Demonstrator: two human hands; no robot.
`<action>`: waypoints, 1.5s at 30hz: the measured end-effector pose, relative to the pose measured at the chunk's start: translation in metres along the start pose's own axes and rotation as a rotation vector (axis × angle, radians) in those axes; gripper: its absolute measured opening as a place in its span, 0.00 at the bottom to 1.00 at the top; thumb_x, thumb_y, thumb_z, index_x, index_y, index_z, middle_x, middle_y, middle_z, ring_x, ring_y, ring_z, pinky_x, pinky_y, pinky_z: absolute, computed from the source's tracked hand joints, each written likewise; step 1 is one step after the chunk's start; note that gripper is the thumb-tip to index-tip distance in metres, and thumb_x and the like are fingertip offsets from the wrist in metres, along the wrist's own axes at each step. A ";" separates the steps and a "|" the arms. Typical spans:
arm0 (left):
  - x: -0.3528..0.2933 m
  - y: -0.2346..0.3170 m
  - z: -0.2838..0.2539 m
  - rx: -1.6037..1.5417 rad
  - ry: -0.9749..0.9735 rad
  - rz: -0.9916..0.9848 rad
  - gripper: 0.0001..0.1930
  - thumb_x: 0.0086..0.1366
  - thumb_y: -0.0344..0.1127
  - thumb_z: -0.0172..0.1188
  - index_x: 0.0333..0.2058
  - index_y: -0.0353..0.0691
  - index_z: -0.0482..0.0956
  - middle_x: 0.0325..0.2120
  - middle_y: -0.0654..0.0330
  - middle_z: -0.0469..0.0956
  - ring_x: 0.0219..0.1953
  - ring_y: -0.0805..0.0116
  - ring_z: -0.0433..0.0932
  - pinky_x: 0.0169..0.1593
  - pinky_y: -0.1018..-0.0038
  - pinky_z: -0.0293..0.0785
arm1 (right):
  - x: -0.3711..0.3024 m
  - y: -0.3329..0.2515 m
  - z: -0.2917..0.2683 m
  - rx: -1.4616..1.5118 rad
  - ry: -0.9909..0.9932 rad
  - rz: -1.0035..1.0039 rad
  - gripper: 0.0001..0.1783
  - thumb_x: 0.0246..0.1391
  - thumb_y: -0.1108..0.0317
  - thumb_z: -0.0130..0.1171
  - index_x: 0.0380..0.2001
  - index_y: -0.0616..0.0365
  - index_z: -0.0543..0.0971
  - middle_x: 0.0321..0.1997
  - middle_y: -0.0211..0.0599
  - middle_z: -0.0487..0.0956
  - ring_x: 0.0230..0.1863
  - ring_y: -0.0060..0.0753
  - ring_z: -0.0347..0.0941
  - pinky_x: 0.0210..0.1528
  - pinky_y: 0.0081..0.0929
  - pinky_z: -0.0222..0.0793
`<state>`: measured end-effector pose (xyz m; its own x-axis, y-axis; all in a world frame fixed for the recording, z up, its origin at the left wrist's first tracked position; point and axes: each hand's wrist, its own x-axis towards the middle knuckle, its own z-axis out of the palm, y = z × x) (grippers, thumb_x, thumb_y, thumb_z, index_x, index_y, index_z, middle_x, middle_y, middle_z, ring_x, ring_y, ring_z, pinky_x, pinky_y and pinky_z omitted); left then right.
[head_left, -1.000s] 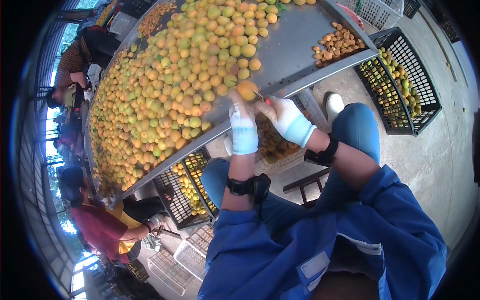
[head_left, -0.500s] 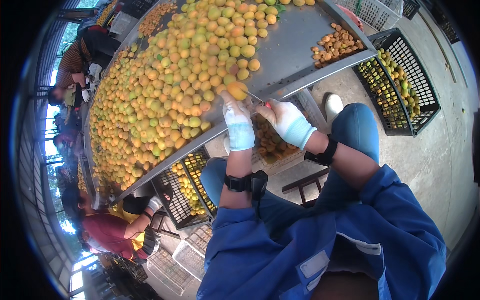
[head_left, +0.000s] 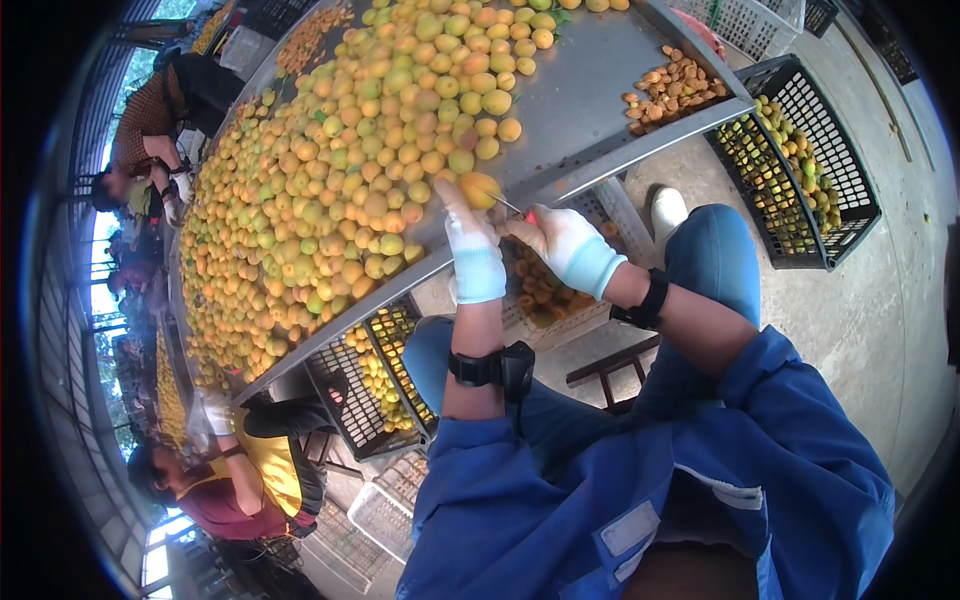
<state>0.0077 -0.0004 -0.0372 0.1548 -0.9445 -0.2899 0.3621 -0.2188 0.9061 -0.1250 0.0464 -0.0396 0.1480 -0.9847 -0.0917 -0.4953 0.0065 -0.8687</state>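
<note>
At the near edge of the metal table, my left hand [head_left: 472, 245] is closed on a yellow-orange apricot [head_left: 482, 190]. My right hand [head_left: 568, 242] grips a small red-handled knife [head_left: 531, 216]. Its thin metal blade reaches left to the apricot and seems to touch it. White gloves with pale blue cuffs cover both hands. Just left of my left hand spreads a large heap of apricots [head_left: 330, 190]. Below my hands stands a light crate [head_left: 595, 303] with orange apricot pieces in it, partly hidden by my arms.
A pile of apricot pits [head_left: 675, 90] lies at the right corner of the table [head_left: 580, 110]. Black crates of apricots stand on the floor, one to the right [head_left: 850, 190] and one under the table [head_left: 350, 400]. Co-workers sit and stand along the left.
My right hand has drawn slightly left and down, and the apricot has turned a little in my left hand. At lower left, a co-worker has leaned and raised a gloved hand to the table.
</note>
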 end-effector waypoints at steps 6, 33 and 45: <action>0.000 0.006 -0.001 -0.038 -0.020 -0.039 0.27 0.67 0.60 0.49 0.35 0.37 0.75 0.21 0.62 0.72 0.18 0.74 0.67 0.20 0.78 0.59 | -0.002 0.003 0.002 0.269 -0.047 -0.112 0.27 0.63 0.46 0.49 0.44 0.63 0.79 0.36 0.58 0.79 0.41 0.57 0.77 0.44 0.42 0.70; -0.025 0.015 0.008 0.503 -0.504 0.281 0.22 0.73 0.47 0.39 0.53 0.35 0.70 0.32 0.63 0.73 0.28 0.78 0.67 0.30 0.80 0.62 | -0.001 -0.010 -0.046 0.612 0.025 -0.112 0.22 0.52 0.58 0.67 0.44 0.61 0.76 0.25 0.32 0.78 0.27 0.21 0.77 0.29 0.20 0.71; 0.004 0.009 -0.006 -0.115 -0.619 0.320 0.24 0.71 0.47 0.44 0.57 0.34 0.64 0.36 0.55 0.73 0.31 0.71 0.68 0.33 0.75 0.64 | -0.002 -0.006 -0.054 1.212 -0.127 0.155 0.15 0.61 0.57 0.57 0.33 0.59 0.73 0.12 0.24 0.64 0.07 0.16 0.57 0.10 0.17 0.50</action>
<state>0.0174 -0.0048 -0.0324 -0.2695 -0.9314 0.2447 0.4866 0.0876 0.8692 -0.1683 0.0391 -0.0084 0.2739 -0.9357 -0.2221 0.5909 0.3460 -0.7288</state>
